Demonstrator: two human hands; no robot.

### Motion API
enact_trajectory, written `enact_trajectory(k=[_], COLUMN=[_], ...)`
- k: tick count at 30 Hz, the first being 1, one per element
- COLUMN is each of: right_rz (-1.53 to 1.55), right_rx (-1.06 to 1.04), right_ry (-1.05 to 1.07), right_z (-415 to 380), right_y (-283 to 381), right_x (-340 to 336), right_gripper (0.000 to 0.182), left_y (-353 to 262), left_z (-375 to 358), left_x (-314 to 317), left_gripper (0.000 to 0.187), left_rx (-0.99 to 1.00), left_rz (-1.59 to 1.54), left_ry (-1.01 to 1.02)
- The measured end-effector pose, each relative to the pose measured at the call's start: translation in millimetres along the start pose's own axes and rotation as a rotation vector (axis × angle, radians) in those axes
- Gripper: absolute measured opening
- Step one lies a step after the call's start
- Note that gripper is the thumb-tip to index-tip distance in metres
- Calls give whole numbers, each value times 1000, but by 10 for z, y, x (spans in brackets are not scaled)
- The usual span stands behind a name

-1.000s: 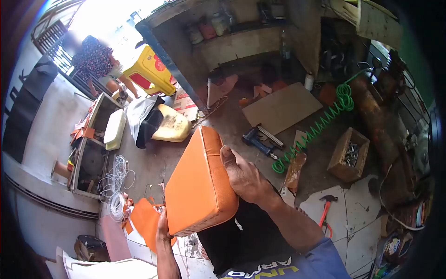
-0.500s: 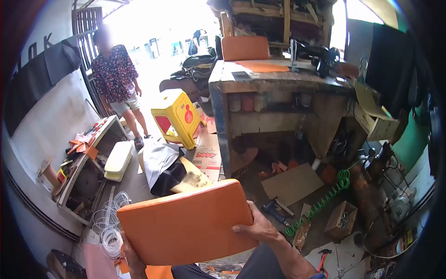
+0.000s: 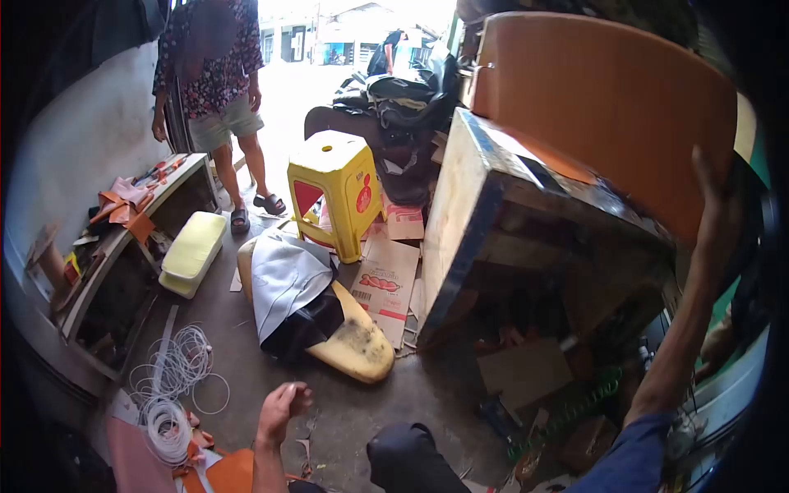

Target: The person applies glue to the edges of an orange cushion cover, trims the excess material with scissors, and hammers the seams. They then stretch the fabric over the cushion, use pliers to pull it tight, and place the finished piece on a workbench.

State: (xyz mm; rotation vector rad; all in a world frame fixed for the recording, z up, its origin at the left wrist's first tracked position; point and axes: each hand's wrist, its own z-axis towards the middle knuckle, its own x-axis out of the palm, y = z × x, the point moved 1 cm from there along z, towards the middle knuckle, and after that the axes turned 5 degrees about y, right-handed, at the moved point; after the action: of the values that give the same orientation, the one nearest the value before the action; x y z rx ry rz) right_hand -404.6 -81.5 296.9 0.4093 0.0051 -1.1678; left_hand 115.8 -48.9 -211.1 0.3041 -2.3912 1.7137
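Observation:
My right hand (image 3: 713, 193) is raised at the right and grips the near edge of the orange padded panel (image 3: 608, 107), which hangs over the worktable (image 3: 464, 197). My left hand (image 3: 283, 407) is low in the middle with its fingers curled, and what they hold, if anything, is too small to make out. Beyond my left hand lies a yellow foam seat (image 3: 357, 341) partly covered by grey and black material (image 3: 292, 279). A coil of white cord (image 3: 168, 427) and orange scraps (image 3: 230, 472) are left of my left hand.
A person (image 3: 218, 99) stands at the back left near a yellow stool (image 3: 333, 185). Pale yellow pads (image 3: 193, 251) lie beside the low bench (image 3: 185, 172). Flattened cardboard (image 3: 386, 279) is on the floor. A green coiled hose (image 3: 588, 398) is under the worktable's right side.
The orange panel has moved from my lap up and right, over the worktable, in my right hand. My left hand has let go of it. The view has shifted.

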Motion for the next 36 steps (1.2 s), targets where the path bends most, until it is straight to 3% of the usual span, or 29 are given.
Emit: enact_trajectory(k=[2, 4, 5, 7, 9, 11, 12, 15, 20, 23, 24, 25, 26, 27, 30, 32, 33, 35, 36], right_rz=[-14, -27, -3, -340, -610, -400, -546, -612, -617, -176, -492, -810, -557, -365, -423, -593, -601, -539, -501], right_rx=[10, -14, -86, -270, -262, -37, 63, 169, 327, 634, 663, 677, 581, 562, 593, 438, 445, 539, 466], right_ry=[55, 112, 177, -40, -174, -95, -112, -252, -203, -129, 89, 328, 93, 61, 206, 269, 279, 246, 230], right_z=[834, 1485, 1769, 2206, 2414, 1960, 1973, 2089, 1854, 2031, 2080, 2063, 1969, 1900, 1581, 1398, 1384, 1446, 1517], right_y=[-626, -968, -1159, -1715, -2256, -1778, -1864, -2439, -2329, -2092, -1993, -2014, -2163, -2137, -2272, -2410, -2377, -2230, -2631], right_x=[517, 1041, 1312, 1910, 2482, 2787, 2958, 3674, 4961, 5726, 5933, 6150, 6469, 6563, 6977, 7267, 7229, 6987, 7156], right_gripper=[57, 56, 57, 61, 67, 80, 79, 78, 87, 82, 83, 83, 84, 82, 75, 73, 73, 56, 60], left_y=[677, 968, 1215, 1306, 1257, 1197, 1121, 866, 159, -149, -195, -172, -96, -46, 7, -33, -48, -7, -22], left_z=[64, -119, -280, -280, 58, 394, 428, 537, 1485, 2107, 2252, 2292, 2284, 2334, 2535, 2569, 2595, 2598, 2628], left_x=[-623, -1028, -1342, -1679, -1810, -1821, -1821, -1796, -1787, -1604, -1556, -1554, -1539, -1490, -1459, -1528, -1518, -1542, -1540], left_gripper=[29, 26, 21, 26, 26, 26, 26, 26, 26, 26, 26, 26, 26, 26, 26, 26, 26, 26, 26], left_rx=[-140, -260, -160, -231, -169, -119, -112, -71, 85, 131, 137, 131, 119, 114, 119, 122, 118, 96, 109], left_rz=[-28, -127, -193, -88, -85, -89, -85, -77, -35, -25, -25, -24, -29, -38, -44, -32, -27, -17, -24], left_ry=[-188, -395, -357, -435, -430, -420, -423, -440, -421, -384, -378, -379, -385, -388, -389, -400, -397, -377, -376])
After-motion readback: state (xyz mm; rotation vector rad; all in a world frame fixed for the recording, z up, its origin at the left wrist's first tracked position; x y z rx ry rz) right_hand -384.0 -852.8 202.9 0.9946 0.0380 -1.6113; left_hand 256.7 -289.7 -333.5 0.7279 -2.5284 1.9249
